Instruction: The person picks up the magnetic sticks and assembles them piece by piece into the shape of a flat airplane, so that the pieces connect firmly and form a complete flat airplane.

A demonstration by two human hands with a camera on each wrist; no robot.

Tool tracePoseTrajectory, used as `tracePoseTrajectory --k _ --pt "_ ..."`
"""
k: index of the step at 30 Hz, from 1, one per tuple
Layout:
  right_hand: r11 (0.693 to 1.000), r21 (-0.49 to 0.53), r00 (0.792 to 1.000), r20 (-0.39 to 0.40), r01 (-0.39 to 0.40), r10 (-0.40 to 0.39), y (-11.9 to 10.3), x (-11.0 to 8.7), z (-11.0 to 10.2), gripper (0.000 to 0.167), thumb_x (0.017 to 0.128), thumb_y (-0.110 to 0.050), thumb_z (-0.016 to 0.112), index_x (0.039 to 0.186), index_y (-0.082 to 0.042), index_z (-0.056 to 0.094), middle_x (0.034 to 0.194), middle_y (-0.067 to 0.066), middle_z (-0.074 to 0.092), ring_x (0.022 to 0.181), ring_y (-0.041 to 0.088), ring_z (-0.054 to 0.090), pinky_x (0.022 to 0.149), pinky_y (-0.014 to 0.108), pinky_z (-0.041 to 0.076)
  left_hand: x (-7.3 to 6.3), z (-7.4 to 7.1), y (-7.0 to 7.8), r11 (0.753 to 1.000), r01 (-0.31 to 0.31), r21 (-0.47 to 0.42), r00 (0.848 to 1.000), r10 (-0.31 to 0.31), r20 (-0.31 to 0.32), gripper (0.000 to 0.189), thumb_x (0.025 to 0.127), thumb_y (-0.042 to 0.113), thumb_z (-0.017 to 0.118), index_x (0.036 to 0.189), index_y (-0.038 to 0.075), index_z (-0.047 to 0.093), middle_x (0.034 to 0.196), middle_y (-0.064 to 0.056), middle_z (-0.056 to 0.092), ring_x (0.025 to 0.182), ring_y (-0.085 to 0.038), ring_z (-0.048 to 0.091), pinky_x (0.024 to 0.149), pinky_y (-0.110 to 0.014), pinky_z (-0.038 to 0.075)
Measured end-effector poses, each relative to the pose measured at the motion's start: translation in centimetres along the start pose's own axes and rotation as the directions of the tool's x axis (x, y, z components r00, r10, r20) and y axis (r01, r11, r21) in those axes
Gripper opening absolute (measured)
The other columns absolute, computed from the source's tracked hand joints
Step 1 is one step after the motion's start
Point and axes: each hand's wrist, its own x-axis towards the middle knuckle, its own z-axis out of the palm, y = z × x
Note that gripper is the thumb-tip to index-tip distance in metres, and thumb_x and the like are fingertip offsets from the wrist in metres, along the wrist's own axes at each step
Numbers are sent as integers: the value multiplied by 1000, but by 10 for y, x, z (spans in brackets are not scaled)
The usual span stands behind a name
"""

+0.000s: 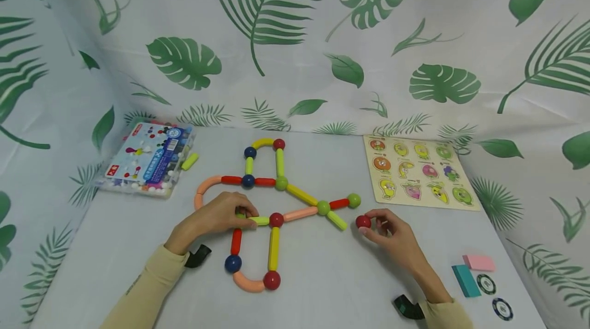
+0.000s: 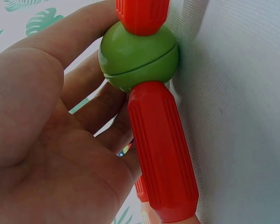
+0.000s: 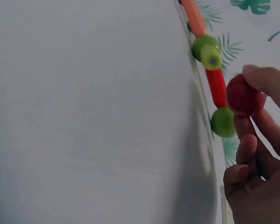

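My left hand [image 1: 223,212] reaches over the left part of a flat figure of magnetic rods and balls, its thumb and fingers around a green ball [image 2: 139,57]. Red rods [image 2: 162,149] join that ball on two sides, and a light green rod [image 1: 261,221] runs from beside the fingertips to a red ball [image 1: 276,220]. My right hand [image 1: 392,234] pinches a loose red ball [image 3: 245,95] between thumb and fingers, right of the figure. Nearest to it are a light green rod [image 1: 338,220] with a free end and a green end ball [image 1: 354,200].
A plastic case [image 1: 147,157] of pieces stands at the back left, a loose light green rod [image 1: 190,161] beside it. A fruit picture board [image 1: 421,172] lies back right. Pink [image 1: 479,262] and teal blocks [image 1: 466,281] and two round chips [image 1: 502,308] lie front right.
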Motion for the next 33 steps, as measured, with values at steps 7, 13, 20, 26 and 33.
tracePoseTrajectory --k 7,13,20,26,33 --pt "998 3 996 66 57 -57 -1 -12 13 36 84 -30 85 114 -27 64 94 0 59 86 13 52 70 24 44 0 1 -1 1000 22 7 1000 -22 11 19 86 29 82 102 20 78 92 11 68 81 -8 59 75 -23 52" --pt "997 0 996 59 71 -71 -4 -10 19 37 83 -31 85 113 -29 64 94 -1 59 86 13 53 70 24 43 0 1 -1 1000 13 1 1000 -13 8 20 86 29 82 103 19 78 93 10 68 81 -8 59 75 -23 52" --pt "997 -10 995 62 81 -80 -6 -7 22 38 83 -33 85 114 -30 63 93 -1 57 85 13 52 70 24 43 0 0 0 1000 16 1 1000 -16 4 20 86 28 82 103 19 78 93 10 68 81 -8 59 75 -23 52" --pt "998 -8 995 67 68 -67 -6 -6 22 38 83 -34 85 114 -30 63 93 -2 57 85 13 51 69 25 42 -1 -6 0 999 38 0 999 -38 -21 22 87 33 81 105 20 78 93 12 68 83 -10 59 75 -24 52" --pt "997 9 995 77 71 -71 -5 -7 21 36 84 -32 84 114 -29 64 93 -1 57 84 14 52 68 25 42 -16 -39 -14 988 141 55 929 -113 -354 26 92 30 76 111 13 77 97 2 71 85 -16 58 74 -29 50"
